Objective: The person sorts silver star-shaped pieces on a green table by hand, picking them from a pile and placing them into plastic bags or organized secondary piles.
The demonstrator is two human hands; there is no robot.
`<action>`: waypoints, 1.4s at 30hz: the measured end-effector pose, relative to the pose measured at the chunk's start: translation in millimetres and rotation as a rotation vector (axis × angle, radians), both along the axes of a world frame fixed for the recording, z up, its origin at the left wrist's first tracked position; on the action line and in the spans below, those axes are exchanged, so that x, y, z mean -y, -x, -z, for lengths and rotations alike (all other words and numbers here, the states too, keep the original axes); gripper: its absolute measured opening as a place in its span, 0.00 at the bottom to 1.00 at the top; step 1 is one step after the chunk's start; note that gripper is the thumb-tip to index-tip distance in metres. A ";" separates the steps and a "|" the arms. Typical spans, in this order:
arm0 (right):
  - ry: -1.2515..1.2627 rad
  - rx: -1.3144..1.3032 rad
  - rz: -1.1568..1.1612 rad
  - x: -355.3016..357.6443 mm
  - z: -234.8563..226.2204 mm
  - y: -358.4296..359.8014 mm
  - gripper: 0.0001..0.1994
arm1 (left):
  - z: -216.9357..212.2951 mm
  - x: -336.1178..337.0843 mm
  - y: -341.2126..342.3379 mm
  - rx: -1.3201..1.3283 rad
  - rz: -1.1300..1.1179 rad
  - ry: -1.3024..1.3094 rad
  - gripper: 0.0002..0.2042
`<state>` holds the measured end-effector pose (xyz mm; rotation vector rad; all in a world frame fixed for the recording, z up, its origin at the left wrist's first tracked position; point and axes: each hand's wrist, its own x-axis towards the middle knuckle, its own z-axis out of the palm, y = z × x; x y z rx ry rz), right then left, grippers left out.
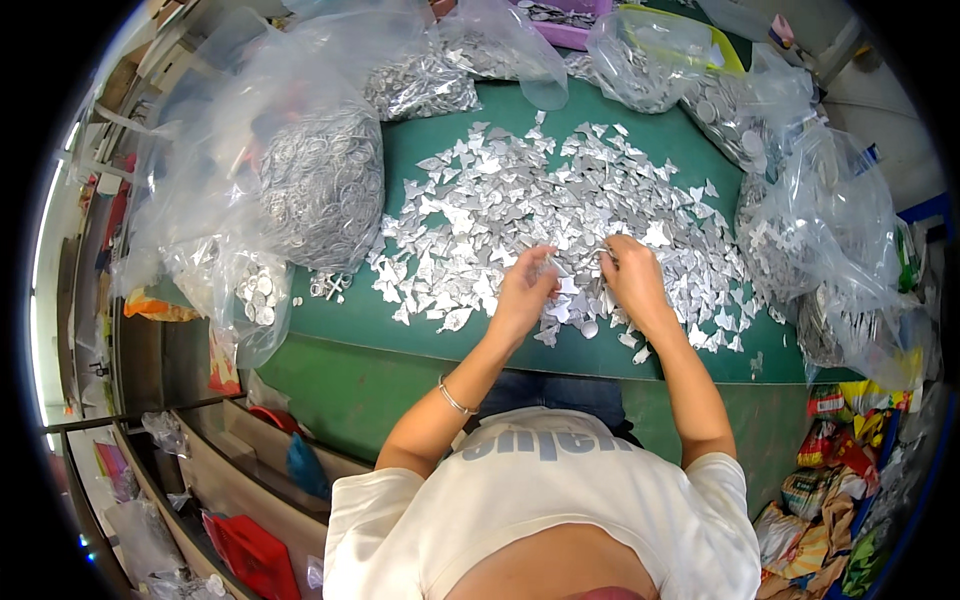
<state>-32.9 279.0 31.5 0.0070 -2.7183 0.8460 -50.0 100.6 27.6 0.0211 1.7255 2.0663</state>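
A wide heap of small flat silver metal pieces [470, 215], many with pointed, winged outlines, is spread over the green tabletop [350, 325]. Both hands are at the near middle of this heap, a short gap apart. My left hand [524, 292], a bracelet on its wrist, has its thumb and fingers curled toward each other; bright pieces lie right beside the fingertips, so what it grips is unclear. My right hand [634, 282] is closed with bent fingers, its fingertips pinched low over the pieces. Anything inside that pinch is too small to name. A round silver disc [589, 329] lies between the wrists.
At the left stands a large clear bag of silver rings [320, 190], with a smaller bag of discs [262, 290] before it. More bags of metal parts [425, 85] line the back, near a purple bin [565, 32]. Bags of parts [790, 240] crowd the right edge.
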 end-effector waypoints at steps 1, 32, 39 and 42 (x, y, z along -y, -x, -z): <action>0.030 -0.009 0.016 -1.4 -4.6 -2.2 0.06 | -3.8 0.5 -2.2 -0.025 0.059 0.049 0.13; 1.848 0.342 -0.054 -32.0 4.8 -30.1 0.10 | 17.5 -17.1 -4.2 -0.600 0.013 0.494 0.12; 1.729 0.430 -0.074 -12.7 -11.7 -33.7 0.17 | -15.7 -9.0 -2.8 0.196 0.088 -0.024 0.11; 1.598 0.443 -0.063 -1.3 -18.1 -36.2 0.15 | -18.1 -10.4 -7.1 0.151 0.068 0.001 0.11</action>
